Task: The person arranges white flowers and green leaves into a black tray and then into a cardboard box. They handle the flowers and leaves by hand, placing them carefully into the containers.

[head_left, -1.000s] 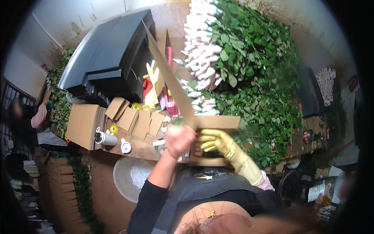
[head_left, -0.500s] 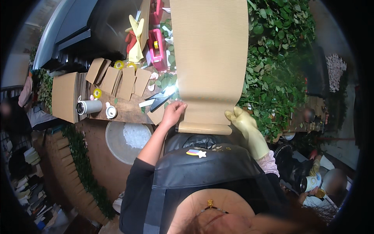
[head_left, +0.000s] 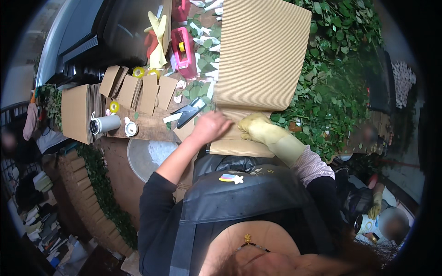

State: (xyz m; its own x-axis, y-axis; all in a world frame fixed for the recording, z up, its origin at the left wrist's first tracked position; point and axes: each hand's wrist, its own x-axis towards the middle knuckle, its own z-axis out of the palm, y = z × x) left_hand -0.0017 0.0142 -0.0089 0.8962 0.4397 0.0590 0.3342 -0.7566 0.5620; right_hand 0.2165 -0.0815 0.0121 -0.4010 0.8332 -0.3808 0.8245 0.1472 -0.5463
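Note:
A long sheet of tan corrugated cardboard (head_left: 264, 55) lies lengthwise before me, its near part creased and its near edge folded up by my apron. My left hand (head_left: 212, 126), bare, is over the sheet's left edge near the crease; motion smears its fingertips. My right hand (head_left: 260, 129), in a pale yellow rubber glove, rests on the near part with its fingers curled. Whether anything is inside those fingers is hidden. Beside my left hand lies a black and grey stapler-like tool (head_left: 189, 112).
A pink tape dispenser (head_left: 185, 57), a yellow glove (head_left: 159, 43), cardboard pieces (head_left: 149, 94), a grey cup (head_left: 106, 124) and its white lid (head_left: 131, 129) are to the left. Leafy green stems (head_left: 334, 87) pile up on the right. A round tub (head_left: 138, 161) stands below the table.
My right hand has left the sheet's right edge and come inward. My left hand has moved right and up. The sheet has shifted right, its far end drawn nearer, with a sharper crease.

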